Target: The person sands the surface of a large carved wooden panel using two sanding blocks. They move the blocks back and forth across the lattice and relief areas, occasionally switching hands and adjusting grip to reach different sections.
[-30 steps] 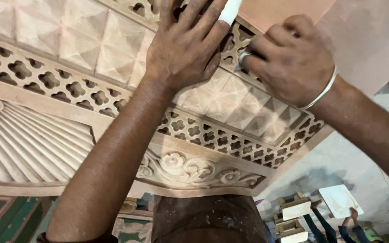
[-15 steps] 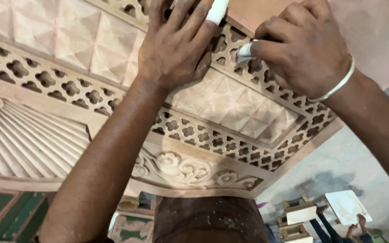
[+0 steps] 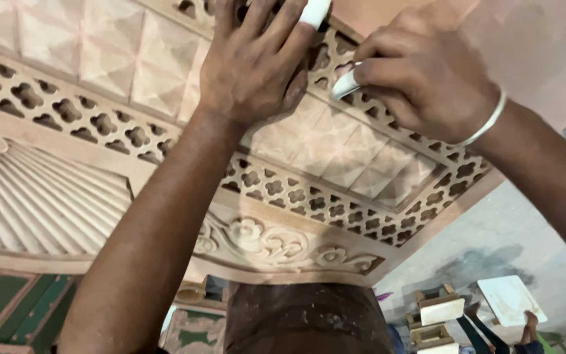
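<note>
A large carved wooden panel (image 3: 335,151) with pyramid-shaped squares and a pierced lattice border (image 3: 296,196) fills the view. My left hand (image 3: 257,62) lies flat on it near the top, fingers spread, one finger wrapped in white tape (image 3: 314,11). My right hand (image 3: 427,78), with a metal bangle (image 3: 486,124) on its wrist, is closed beside it over the upper lattice. It pinches a small white-tipped thing (image 3: 345,85) against the wood. I cannot tell whether that is a tool or a taped finger.
A fluted fan carving (image 3: 40,203) and a floral scroll band (image 3: 276,246) lie on the panel's near side. A green painted panel (image 3: 8,301) is at the lower left. On the grey floor at lower right stand small white-topped blocks (image 3: 443,308) and a white slab (image 3: 509,298).
My right hand has moved a little up and back down along the lattice with the white tip. My left hand has stayed pressed on the panel.
</note>
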